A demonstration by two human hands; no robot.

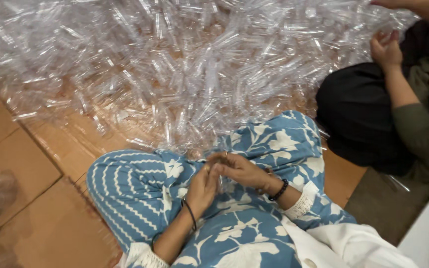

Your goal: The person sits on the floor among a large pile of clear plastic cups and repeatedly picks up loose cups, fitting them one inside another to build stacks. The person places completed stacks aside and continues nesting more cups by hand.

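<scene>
Lower centre of frame: left hand (202, 187) and right hand (239, 170) meet over the lap, fingers curled, pinching a small clear plastic tube (220, 179) between them. A large heap of clear plastic tubes (184, 64) fills the upper frame on brown cardboard sheets (21, 164). Upper right: a co-worker's hand (386, 49), fingers curled, at the heap's edge
</scene>
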